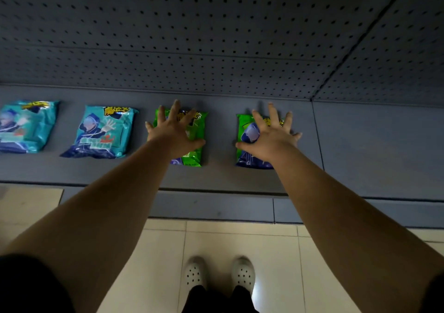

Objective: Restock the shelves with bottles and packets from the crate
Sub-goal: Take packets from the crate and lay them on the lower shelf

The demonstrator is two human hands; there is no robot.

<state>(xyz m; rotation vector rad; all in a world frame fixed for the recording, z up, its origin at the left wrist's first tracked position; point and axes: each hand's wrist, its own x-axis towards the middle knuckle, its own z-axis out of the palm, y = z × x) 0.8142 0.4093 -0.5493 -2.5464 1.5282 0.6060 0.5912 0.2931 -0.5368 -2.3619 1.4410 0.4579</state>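
Two green packets lie flat on the dark grey shelf [360, 144]. My left hand [174, 132] rests on the left green packet [192, 157] with fingers spread wide. My right hand [270, 136] lies the same way over the right green packet [247, 132], fingers apart. Neither hand grips its packet. Further left on the same shelf lie two teal-and-blue packets, one [103, 132] beside my left hand and one [26, 126] at the frame's left edge. No crate or bottle is in view.
A perforated back panel [216, 36] rises behind the shelf. The shelf's right part beyond a seam [317, 134] is bare. Below the shelf front is a pale tiled floor [240, 245], with my white shoes [218, 274] on it.
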